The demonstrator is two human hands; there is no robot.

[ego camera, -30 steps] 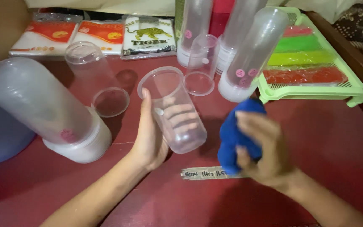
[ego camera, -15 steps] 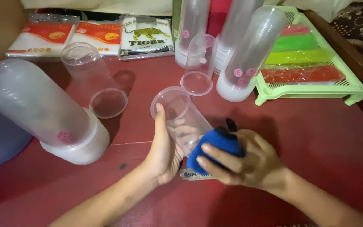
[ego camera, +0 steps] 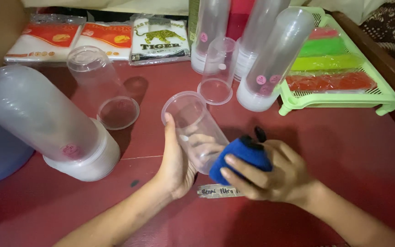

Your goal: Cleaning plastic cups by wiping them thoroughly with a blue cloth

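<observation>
At the far left of the dark red table (ego camera: 353,146), a large frosted plastic cylinder container (ego camera: 46,123) lies tilted on its white base, with flat packets in red-and-white wrappers (ego camera: 69,41) behind it against the far edge. Just to its right a clear plastic cup (ego camera: 101,87) lies on its side, open mouth toward the near side.

Near the middle, the left hand (ego camera: 177,158) is curled around a clear, tapered plastic cup (ego camera: 195,128), thumb along the cup's left side and fingers showing through its wall. This cup is tilted with its open rim pointing far and left, its base toward the right hand. The right hand (ego camera: 270,176) is closed over a bunched blue cloth (ego camera: 241,158), pressing it against the base end of the held cup. A strip of tape with handwriting (ego camera: 218,190) lies on the table just below both hands.

Farther back, a small clear cup (ego camera: 218,68) stands upside down, with tall clear tubes on white bases (ego camera: 270,59) leaning beside it. At the far right a light green plastic tray (ego camera: 344,98) holds red, green and yellow-green packets.
</observation>
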